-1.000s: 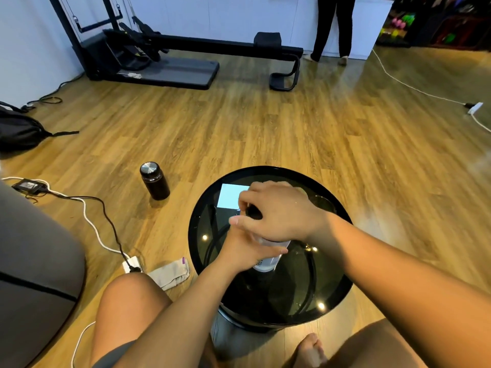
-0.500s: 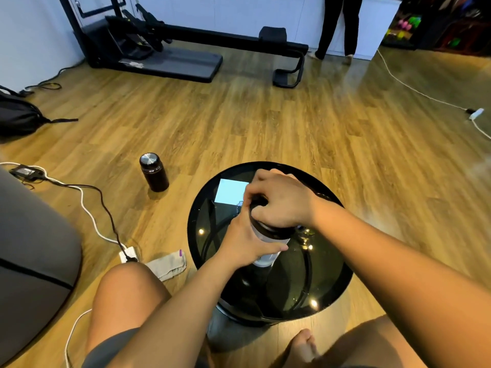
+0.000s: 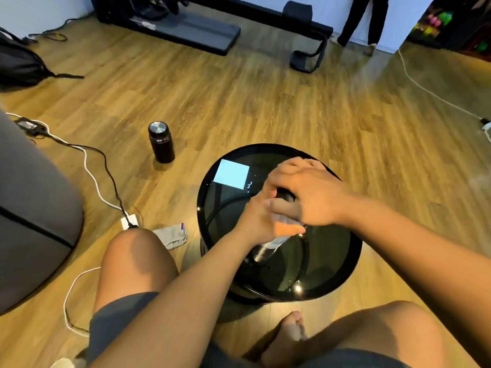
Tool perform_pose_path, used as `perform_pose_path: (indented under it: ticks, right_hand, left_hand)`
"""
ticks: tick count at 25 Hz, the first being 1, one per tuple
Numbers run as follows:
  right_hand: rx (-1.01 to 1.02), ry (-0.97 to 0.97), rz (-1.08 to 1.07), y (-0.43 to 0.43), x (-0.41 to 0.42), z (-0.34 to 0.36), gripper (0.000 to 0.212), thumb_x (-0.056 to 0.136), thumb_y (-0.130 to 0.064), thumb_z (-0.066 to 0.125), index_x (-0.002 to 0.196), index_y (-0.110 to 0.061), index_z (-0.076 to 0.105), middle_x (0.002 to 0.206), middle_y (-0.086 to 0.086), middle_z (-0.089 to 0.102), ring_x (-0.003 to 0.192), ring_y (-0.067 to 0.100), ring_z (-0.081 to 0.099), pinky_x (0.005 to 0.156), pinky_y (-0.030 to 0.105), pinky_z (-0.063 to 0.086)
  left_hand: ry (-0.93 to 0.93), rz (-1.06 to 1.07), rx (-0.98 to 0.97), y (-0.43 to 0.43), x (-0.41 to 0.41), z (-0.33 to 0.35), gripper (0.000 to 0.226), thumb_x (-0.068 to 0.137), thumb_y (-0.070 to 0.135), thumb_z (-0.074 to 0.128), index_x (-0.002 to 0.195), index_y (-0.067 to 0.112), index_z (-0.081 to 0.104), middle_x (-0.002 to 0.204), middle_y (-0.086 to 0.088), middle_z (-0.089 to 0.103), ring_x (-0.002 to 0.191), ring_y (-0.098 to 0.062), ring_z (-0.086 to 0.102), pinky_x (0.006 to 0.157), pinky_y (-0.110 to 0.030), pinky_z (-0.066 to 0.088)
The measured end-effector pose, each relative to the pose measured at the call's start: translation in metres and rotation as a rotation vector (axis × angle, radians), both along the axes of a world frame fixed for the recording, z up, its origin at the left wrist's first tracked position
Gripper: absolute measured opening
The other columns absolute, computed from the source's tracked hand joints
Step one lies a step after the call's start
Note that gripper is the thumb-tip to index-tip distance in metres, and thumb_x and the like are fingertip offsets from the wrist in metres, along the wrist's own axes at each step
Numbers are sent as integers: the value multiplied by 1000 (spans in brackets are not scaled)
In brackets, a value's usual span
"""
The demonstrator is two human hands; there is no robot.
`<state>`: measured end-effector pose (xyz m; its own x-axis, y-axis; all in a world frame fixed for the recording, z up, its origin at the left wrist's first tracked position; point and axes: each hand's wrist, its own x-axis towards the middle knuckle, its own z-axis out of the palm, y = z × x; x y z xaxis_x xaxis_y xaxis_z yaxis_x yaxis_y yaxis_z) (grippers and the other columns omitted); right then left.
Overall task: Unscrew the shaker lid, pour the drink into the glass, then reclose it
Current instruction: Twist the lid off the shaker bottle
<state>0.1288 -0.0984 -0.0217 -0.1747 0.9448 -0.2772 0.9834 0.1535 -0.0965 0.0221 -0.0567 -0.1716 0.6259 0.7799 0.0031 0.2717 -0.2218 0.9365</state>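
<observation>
A clear shaker bottle [image 3: 268, 247] stands on the round black glass table [image 3: 332, 274]. My left hand [image 3: 261, 221] wraps around its body from the left. My right hand [image 3: 305, 192] covers the top from above, fingers closed on the black lid [image 3: 285, 196], of which only a small dark part shows. Most of the shaker is hidden by both hands. The glass is hidden behind my right hand; I cannot make it out.
A pale blue square card [image 3: 231, 173] lies on the table's far left. A dark flask [image 3: 161, 142] stands on the wood floor to the left, with cables and a power strip [image 3: 129, 221], a grey cloth [image 3: 172, 236], and a person standing far back [image 3: 358, 19].
My right hand has shifted round on the lid, its wrist now turned further right. The left hand keeps its hold on the shaker body. The camera has tipped down and moved closer.
</observation>
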Motion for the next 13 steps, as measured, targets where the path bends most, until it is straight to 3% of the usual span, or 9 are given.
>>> perform_pose_path:
  ticks: [1, 3, 5, 7, 9, 11, 13]
  right_hand:
    - [-11, 82, 53, -1, -3, 5, 67, 78, -76, 28, 98, -25, 67, 108, -7, 68, 121, 16, 52, 113, 41, 26]
    - [75, 243, 50, 6, 1, 12, 68, 82, -75, 33, 97, -21, 71, 101, -1, 70, 109, 19, 60, 108, 44, 39]
    - [178, 52, -98, 13, 9, 15, 72, 87, -75, 25, 116, -23, 65, 113, 7, 67, 114, 31, 60, 94, 45, 48]
    - [93, -216, -331, 15, 19, 9, 71, 92, -75, 20, 132, -26, 51, 122, 15, 64, 116, 40, 60, 83, 44, 46]
    - [7, -210, -388, 12, 13, 1, 59, 95, -68, 28, 137, -28, 42, 128, 17, 60, 116, 41, 60, 84, 44, 44]
    - [45, -160, -223, 7, -1, -4, 46, 94, -60, 36, 128, -32, 51, 132, 8, 59, 120, 35, 55, 95, 45, 41]
    - [101, -85, 1, 0, -10, -4, 44, 90, -62, 38, 105, -30, 65, 115, 0, 66, 115, 25, 55, 101, 45, 36]
  left_hand:
    - [-31, -2, -21, 0, 1, -2, 94, 59, 44, 95, 137, 18, 49, 121, 2, 68, 112, -16, 68, 93, -43, 59]
    - [-32, 7, -17, 1, 1, -4, 97, 57, 52, 91, 137, 22, 46, 123, 5, 66, 115, -13, 66, 94, -36, 57]
    - [18, 31, 31, 1, 1, -1, 108, 51, 59, 90, 140, 35, 32, 127, 8, 65, 116, -13, 64, 92, -33, 55]
    - [20, 32, 41, 2, 3, -2, 108, 48, 60, 91, 136, 42, 30, 123, 15, 63, 113, -13, 63, 88, -31, 54]
    - [32, 33, 46, 3, 3, -2, 99, 47, 64, 88, 128, 42, 35, 109, 24, 60, 101, -9, 63, 79, -24, 52]
    - [51, 19, 38, 2, 2, -5, 92, 49, 65, 85, 125, 35, 44, 106, 22, 64, 98, -5, 65, 80, -26, 56]
    - [18, 8, -40, 0, 2, -12, 81, 53, 55, 87, 123, 30, 54, 114, 12, 68, 98, 1, 65, 87, -22, 56]
